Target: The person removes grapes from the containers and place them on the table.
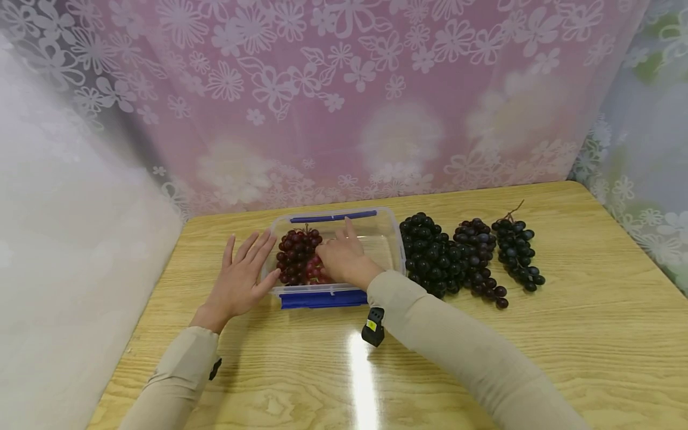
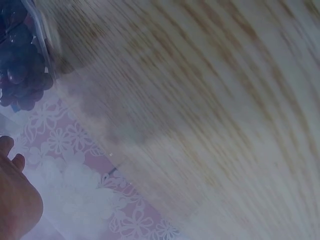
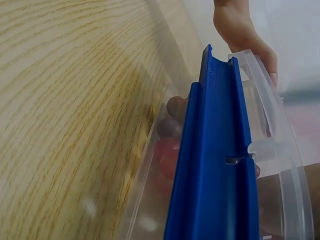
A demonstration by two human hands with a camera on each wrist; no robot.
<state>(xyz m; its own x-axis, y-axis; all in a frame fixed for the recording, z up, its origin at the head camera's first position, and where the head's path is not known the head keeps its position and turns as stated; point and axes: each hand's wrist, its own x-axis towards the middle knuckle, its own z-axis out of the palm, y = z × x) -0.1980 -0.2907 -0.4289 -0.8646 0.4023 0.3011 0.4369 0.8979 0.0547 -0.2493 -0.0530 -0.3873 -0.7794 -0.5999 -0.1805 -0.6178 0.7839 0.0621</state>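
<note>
A clear plastic box (image 1: 384, 215) with blue clip flaps (image 1: 322, 300) stands on the table. Inside it, at the left, lies a dark red bunch of grapes (image 1: 294, 257). A brighter red bunch of grapes (image 1: 316, 270) is beside that, partly hidden under my right hand (image 1: 344, 258). This hand reaches down into the box, one finger pointing up; its grip on the red bunch is hidden, so I cannot tell whether it holds it. My left hand (image 1: 244, 278) has its fingers spread at the box's left rim. Grapes (image 3: 170, 127) also show through the box wall in the right wrist view.
Right of the box lie a large black bunch of grapes (image 1: 430, 254), a dark purple bunch (image 1: 478, 257) and a smaller black bunch (image 1: 516, 248) with a brown stem. The wooden table (image 1: 301, 370) meets a pink flowered cloth (image 1: 344, 119) behind and a white wall at the left.
</note>
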